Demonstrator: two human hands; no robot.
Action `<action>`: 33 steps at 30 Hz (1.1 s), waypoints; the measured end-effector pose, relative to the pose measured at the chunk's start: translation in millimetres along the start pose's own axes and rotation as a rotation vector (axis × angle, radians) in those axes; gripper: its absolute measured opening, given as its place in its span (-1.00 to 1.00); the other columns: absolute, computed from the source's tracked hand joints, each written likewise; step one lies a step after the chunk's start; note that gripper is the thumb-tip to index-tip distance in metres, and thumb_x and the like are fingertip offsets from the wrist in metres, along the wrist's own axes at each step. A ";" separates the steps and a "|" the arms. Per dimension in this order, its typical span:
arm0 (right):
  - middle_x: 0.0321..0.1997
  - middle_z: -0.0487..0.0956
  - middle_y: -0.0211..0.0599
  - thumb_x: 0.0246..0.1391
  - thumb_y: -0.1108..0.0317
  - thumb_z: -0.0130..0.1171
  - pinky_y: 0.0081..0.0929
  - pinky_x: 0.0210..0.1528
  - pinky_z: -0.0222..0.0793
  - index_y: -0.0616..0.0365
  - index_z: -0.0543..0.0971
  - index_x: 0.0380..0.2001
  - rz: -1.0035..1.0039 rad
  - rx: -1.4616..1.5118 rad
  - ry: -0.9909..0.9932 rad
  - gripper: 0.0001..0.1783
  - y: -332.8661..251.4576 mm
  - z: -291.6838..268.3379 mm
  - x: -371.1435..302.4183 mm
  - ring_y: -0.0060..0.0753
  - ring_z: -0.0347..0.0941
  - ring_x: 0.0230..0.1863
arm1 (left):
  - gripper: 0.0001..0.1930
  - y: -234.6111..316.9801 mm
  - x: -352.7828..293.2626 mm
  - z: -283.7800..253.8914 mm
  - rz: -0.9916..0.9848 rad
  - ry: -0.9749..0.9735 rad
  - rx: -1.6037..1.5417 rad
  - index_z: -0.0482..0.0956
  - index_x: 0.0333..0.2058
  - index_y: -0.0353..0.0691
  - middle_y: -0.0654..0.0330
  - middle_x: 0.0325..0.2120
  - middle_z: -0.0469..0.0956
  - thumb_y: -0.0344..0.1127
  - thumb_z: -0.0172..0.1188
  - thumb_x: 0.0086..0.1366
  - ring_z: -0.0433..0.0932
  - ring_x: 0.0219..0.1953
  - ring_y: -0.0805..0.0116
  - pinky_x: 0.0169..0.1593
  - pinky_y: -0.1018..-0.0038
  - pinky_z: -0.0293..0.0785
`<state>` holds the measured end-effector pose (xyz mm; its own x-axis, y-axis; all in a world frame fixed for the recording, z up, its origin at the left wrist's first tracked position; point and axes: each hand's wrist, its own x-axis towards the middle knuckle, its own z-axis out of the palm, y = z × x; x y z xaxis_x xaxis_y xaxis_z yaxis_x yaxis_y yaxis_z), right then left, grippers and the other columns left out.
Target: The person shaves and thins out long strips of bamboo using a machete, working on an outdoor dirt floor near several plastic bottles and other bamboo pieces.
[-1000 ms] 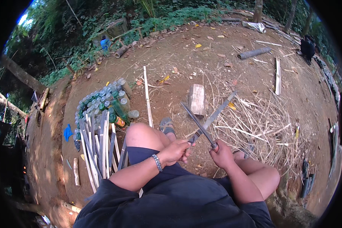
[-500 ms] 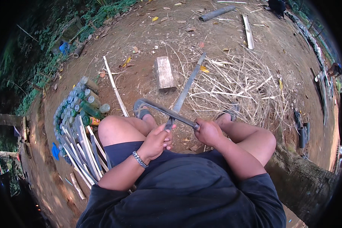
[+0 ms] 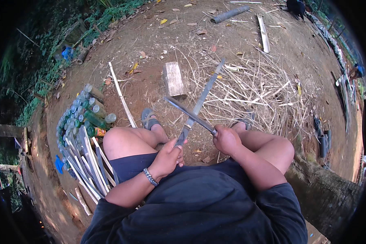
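My left hand (image 3: 166, 159) grips the handle of a long machete (image 3: 204, 94), its narrow grey blade slanting up and away to the right. Closed round the handle of a shorter, dark-bladed knife (image 3: 182, 107) is my right hand (image 3: 227, 140). That knife points up and left and crosses over the machete near its handle end. Whether the two blades touch I cannot tell. Both tools are held in front of me, between my bent knees. Past the crossed blades a short squared wooden block (image 3: 175, 79) rests on the dirt.
Thin pale shavings (image 3: 260, 89) lie heaped ahead on the right. Left of my knee are stacked bottles (image 3: 89, 112) and a bundle of split strips (image 3: 87, 162). One long strip (image 3: 122, 95) lies beyond that knee. A thick log (image 3: 325, 191) is at my right.
The dark knife's tip has swung away from me and right, and its blade now shows narrower. My right hand has moved slightly right. The machete has shifted a little right.
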<state>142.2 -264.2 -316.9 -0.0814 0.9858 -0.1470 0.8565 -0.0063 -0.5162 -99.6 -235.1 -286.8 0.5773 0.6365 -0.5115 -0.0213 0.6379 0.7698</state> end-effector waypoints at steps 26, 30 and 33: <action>-0.52 0.53 0.02 0.00 0.35 0.08 0.02 -0.30 0.40 0.09 0.44 -0.37 -0.027 0.071 -0.006 -0.89 -11.6 2.6 -12.3 0.15 0.51 -0.38 | -0.77 -4.3 8.9 -6.0 0.156 0.027 0.737 0.30 -0.06 -0.32 0.19 -0.65 0.43 -0.33 -0.10 0.39 0.49 -0.64 0.42 -0.49 0.40 0.42; -0.45 0.56 -0.02 0.05 0.32 0.05 0.03 -0.27 0.42 0.07 0.44 -0.33 0.157 0.046 0.016 -0.88 13.4 8.0 -1.2 0.14 0.52 -0.35 | -0.76 -4.8 0.6 4.0 0.134 0.048 0.659 0.29 -0.07 -0.32 0.13 -0.63 0.45 -0.32 -0.09 0.38 0.51 -0.64 0.35 -0.49 0.37 0.41; -0.42 0.57 0.01 0.11 0.32 0.01 0.02 -0.23 0.42 0.08 0.44 -0.32 -0.097 0.063 -0.072 -0.89 -15.1 -4.3 -9.5 0.13 0.52 -0.33 | -0.76 -4.9 -0.5 -0.9 0.293 0.093 0.818 0.29 -0.05 -0.31 0.16 -0.64 0.43 -0.33 -0.09 0.38 0.48 -0.65 0.39 -0.52 0.39 0.39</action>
<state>132.3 -272.8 -304.1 -0.2006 0.9677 -0.1527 0.8090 0.0757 -0.5828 -100.5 -238.2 -290.7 0.5703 0.7818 -0.2521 0.4554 -0.0455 0.8891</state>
